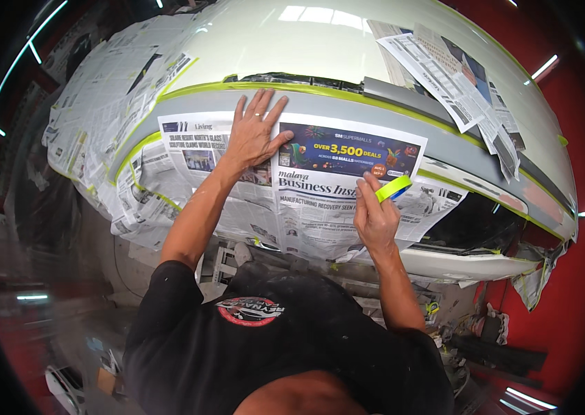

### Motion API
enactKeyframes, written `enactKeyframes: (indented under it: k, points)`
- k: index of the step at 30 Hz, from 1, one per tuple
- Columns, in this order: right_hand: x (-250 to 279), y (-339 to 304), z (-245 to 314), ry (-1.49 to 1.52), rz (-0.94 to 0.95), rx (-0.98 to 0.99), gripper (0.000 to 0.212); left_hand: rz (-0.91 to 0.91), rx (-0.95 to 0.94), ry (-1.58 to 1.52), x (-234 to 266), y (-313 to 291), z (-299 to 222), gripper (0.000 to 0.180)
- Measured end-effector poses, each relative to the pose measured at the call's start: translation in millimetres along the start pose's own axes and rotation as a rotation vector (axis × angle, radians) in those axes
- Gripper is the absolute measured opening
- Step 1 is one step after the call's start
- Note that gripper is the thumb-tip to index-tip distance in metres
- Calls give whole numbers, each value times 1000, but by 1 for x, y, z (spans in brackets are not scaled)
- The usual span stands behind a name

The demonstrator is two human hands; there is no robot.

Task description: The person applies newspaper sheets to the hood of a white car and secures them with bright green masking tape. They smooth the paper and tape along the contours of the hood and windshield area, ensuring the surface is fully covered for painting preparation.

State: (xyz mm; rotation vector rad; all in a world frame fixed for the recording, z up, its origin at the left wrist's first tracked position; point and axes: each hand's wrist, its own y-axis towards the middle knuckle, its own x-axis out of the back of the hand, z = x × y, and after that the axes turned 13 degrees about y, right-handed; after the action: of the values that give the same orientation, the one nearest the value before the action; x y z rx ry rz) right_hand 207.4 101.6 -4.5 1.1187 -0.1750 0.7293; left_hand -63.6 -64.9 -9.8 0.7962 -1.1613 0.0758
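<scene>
A large newspaper sheet [320, 228] lies against the side of a white car body [292, 48], its top edge on a grey primed strip [334, 107]. My left hand [254, 138] rests flat on the sheet's upper part, fingers spread, their tips over its top edge onto the grey strip. Closed on a roll of yellow-green masking tape [393, 188], my right hand [375, 221] is in front of the sheet's right half. Just above the grey strip runs a line of yellow-green tape [292, 88].
Taped newspapers cover the car's left end [112, 97]. Loose printed papers [437, 83] lie on the panel at upper right. A dark opening [472, 221] shows beyond the sheet's right edge. Below it are a white lower panel [458, 266] and assorted items on the floor.
</scene>
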Motion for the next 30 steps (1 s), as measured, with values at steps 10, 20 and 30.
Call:
enactKeyframes:
  k: [10, 20, 30]
  points:
    - [-68, 110, -44, -368, 277, 175, 35, 32, -163, -11, 5, 7, 25, 59]
    - [-76, 105, -39, -182, 160, -6, 15, -81, -135, -51, -12, 17, 27, 51]
    - [-68, 127, -11, -296, 323, -387, 25, -264, 520, -119, -25, -24, -2, 78]
